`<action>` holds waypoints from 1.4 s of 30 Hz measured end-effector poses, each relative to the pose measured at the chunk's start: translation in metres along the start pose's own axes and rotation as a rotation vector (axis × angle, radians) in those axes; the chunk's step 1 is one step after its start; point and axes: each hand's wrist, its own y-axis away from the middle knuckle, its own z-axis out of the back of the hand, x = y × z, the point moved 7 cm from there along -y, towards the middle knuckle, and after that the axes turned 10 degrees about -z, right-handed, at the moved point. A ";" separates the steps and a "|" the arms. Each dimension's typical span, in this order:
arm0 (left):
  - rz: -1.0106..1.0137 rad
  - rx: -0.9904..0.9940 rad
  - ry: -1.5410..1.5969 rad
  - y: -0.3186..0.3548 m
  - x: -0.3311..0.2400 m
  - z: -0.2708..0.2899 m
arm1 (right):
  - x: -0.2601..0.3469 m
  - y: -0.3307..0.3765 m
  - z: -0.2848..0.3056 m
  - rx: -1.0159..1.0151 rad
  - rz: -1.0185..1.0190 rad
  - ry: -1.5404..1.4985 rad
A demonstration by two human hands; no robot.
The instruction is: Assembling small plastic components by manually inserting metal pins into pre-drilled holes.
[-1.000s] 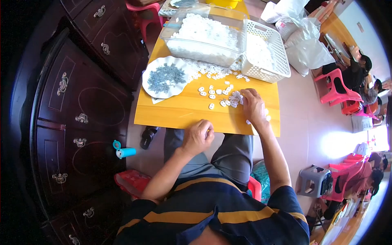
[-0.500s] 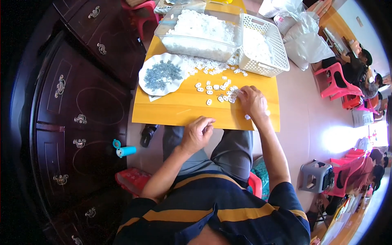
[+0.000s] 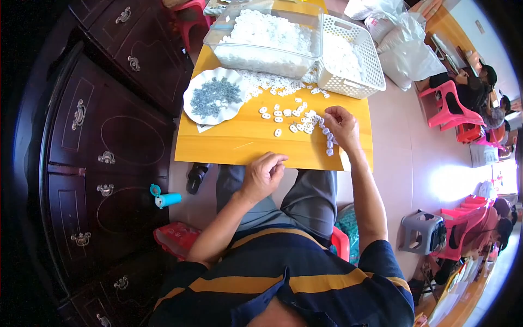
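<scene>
This looks like a home-style room doubling as a small hand-assembly workshop. The dark panelled cabinet (image 3: 133,136) with ornate metal handles (image 3: 79,114) speaks of a house; a clear tub (image 3: 266,50) and a perforated basket (image 3: 354,90), both heaped with small white pieces (image 3: 267,32), bulging white sacks (image 3: 408,60), and people (image 3: 474,92) seated on plastic chairs (image 3: 466,120) near other wooden tables (image 3: 460,38) suggest a workroom.

plate (image 3: 233,113) left of loose pieces (image 3: 309,129), basket (image 3: 340,85) right of bin (image 3: 267,64)
</scene>
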 end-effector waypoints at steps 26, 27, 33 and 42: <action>0.414 -0.073 0.679 0.005 0.010 -0.030 | -0.004 0.157 -0.065 0.370 -0.409 -1.035; 0.433 -0.084 0.697 0.005 0.009 -0.031 | -0.008 0.158 -0.065 0.366 -0.412 -1.045; 0.451 -0.091 0.770 0.004 0.005 -0.044 | -0.013 0.162 -0.072 0.455 -0.441 -1.164; 0.491 -0.076 0.697 -0.001 0.005 -0.051 | -0.024 0.157 -0.067 0.413 -0.452 -1.124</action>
